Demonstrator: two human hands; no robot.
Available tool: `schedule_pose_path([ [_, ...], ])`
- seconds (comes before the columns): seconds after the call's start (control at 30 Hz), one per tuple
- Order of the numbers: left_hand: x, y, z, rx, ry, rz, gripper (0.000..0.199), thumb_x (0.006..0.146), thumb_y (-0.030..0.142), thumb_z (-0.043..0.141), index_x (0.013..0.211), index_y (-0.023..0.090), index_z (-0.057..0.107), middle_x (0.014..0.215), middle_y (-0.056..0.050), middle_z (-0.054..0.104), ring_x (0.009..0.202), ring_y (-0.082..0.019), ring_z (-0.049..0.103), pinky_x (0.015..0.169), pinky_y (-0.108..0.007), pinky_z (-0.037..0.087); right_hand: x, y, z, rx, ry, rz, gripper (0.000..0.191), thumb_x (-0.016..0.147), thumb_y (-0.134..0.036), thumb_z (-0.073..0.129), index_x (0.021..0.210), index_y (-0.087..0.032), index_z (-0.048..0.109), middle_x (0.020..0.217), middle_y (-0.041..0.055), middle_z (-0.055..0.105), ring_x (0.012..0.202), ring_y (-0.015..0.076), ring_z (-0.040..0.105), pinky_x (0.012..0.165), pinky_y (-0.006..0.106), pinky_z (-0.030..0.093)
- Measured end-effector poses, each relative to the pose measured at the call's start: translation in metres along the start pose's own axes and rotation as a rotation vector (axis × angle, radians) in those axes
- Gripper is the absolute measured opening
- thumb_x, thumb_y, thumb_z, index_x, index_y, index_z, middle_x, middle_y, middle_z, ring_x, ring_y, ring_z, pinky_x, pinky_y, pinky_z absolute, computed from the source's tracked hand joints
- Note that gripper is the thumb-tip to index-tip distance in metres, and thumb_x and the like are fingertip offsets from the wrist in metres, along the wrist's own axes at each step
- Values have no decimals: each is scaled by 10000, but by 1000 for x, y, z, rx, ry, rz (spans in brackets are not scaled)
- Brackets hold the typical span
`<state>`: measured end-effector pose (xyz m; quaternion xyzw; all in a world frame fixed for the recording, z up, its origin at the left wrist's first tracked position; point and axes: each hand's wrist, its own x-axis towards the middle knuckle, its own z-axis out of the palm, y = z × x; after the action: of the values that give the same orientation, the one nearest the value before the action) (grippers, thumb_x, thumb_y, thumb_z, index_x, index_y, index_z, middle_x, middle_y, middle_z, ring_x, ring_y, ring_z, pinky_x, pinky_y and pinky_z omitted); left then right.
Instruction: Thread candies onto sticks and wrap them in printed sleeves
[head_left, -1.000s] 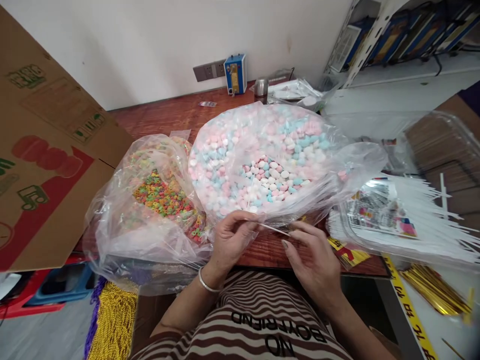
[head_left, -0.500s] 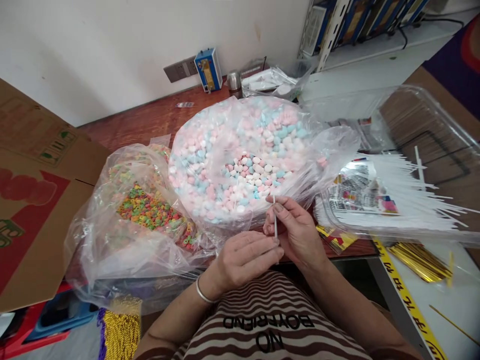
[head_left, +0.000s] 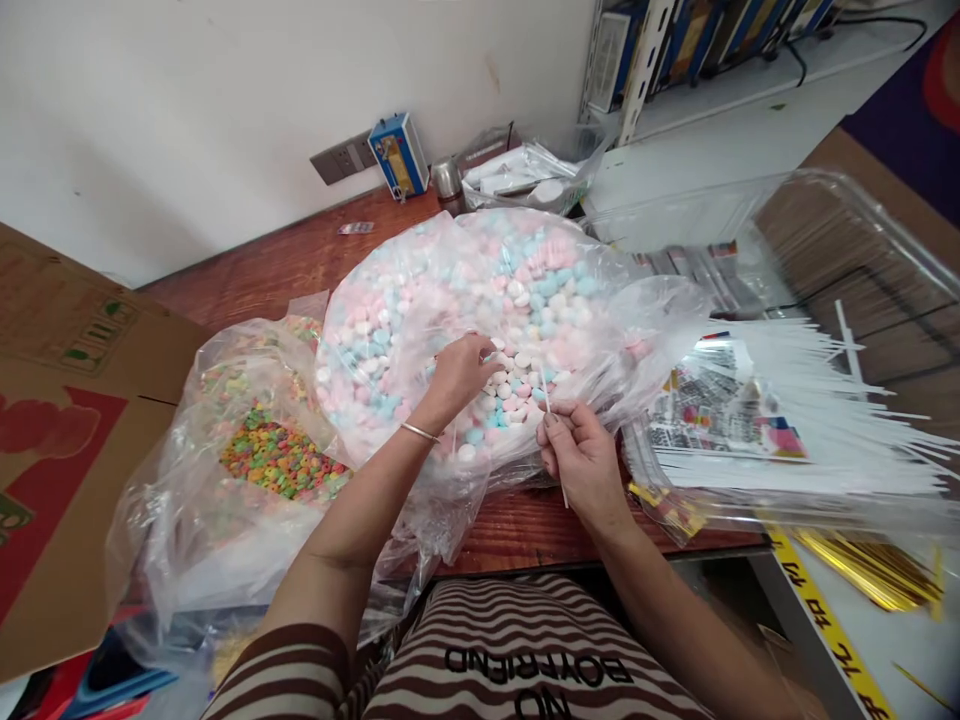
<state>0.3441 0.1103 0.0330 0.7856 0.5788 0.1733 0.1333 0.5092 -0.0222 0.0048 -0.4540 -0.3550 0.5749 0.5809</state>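
Note:
My left hand reaches over the opening of a big clear plastic bag of pink, blue and white oval candies. Its curled fingertips are at the candies, thumb and fingers apart; I make out nothing between them. In my right hand, just in front of the bag's near edge, a thin white stick is pinched between thumb and fingers. It stands nearly upright, its lower end showing below the hand.
Another clear bag holds small multicoloured rings on the left, beside a cardboard box. At right, a clear plastic tray holds many white sticks. Gold twist ties lie in front of it. A metal-topped container stands behind.
My left hand has left the right hand and the stick and moved forward and left, over the candies. My right hand still grips the stick. The view has shifted slightly.

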Motion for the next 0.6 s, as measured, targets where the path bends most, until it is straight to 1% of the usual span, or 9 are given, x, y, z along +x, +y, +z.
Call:
schedule_pose_path([
  [0.1, 1, -1, 13, 10, 1, 17, 168, 815, 199, 758, 969, 178, 696, 999, -77, 725, 900, -217, 661, 786, -318, 477, 2, 0, -4, -13, -12, 16, 269, 918, -451, 650, 1019, -204, 621, 691, -59, 556, 447, 57, 442, 384, 181, 333],
  [0.17, -2, 0, 16, 12, 26, 7, 136, 819, 172, 732, 944, 182, 680, 1027, -80, 716, 896, -209, 651, 777, -312, 463, 4, -1, -5, -16, -24, 23, 279, 916, -462, 648, 1008, -201, 622, 685, -59, 557, 443, 57, 442, 382, 181, 332],
  [0.23, -6, 1, 15, -11, 62, -36, 80, 828, 155, 689, 896, 186, 660, 966, -68, 712, 852, -195, 643, 752, -302, 449, 5, -1, -6, -14, -38, 27, 282, 915, -469, 647, 994, -200, 619, 675, -61, 554, 436, 56, 438, 380, 181, 325],
  [0.3, -11, 1, 12, -65, 86, -85, 41, 836, 152, 644, 839, 191, 635, 858, -41, 698, 793, -178, 633, 728, -289, 438, 6, -1, -6, -15, -48, 30, 280, 918, -468, 645, 987, -199, 617, 667, -63, 550, 431, 56, 434, 380, 181, 316],
  [0.4, -17, -5, 9, -160, 67, -135, 28, 822, 170, 624, 834, 193, 634, 769, -11, 674, 726, -161, 617, 695, -276, 431, 6, 2, -8, -15, -66, 40, 277, 925, -466, 641, 989, -198, 614, 659, -64, 548, 433, 57, 428, 384, 183, 303],
  [0.47, -17, -12, 9, -231, 57, -179, 95, 809, 183, 620, 894, 188, 663, 756, -7, 673, 709, -156, 614, 685, -272, 442, 6, 5, -9, -6, -79, 45, 270, 932, -465, 636, 984, -202, 605, 660, -65, 549, 437, 59, 424, 390, 185, 300],
  [0.53, -12, -19, 10, -364, 74, -264, 196, 813, 205, 603, 986, 177, 692, 749, -10, 678, 695, -156, 623, 677, -270, 466, 6, 8, -11, 0, -90, 47, 257, 940, -458, 631, 985, -208, 597, 658, -68, 547, 444, 61, 422, 399, 186, 303],
  [0.6, -3, -25, 9, -543, 105, -365, 246, 810, 226, 588, 1015, 163, 707, 748, -17, 682, 669, -151, 632, 670, -271, 492, 6, 10, -12, -2, -97, 48, 244, 950, -449, 623, 993, -210, 596, 656, -70, 545, 448, 61, 419, 405, 187, 304],
])
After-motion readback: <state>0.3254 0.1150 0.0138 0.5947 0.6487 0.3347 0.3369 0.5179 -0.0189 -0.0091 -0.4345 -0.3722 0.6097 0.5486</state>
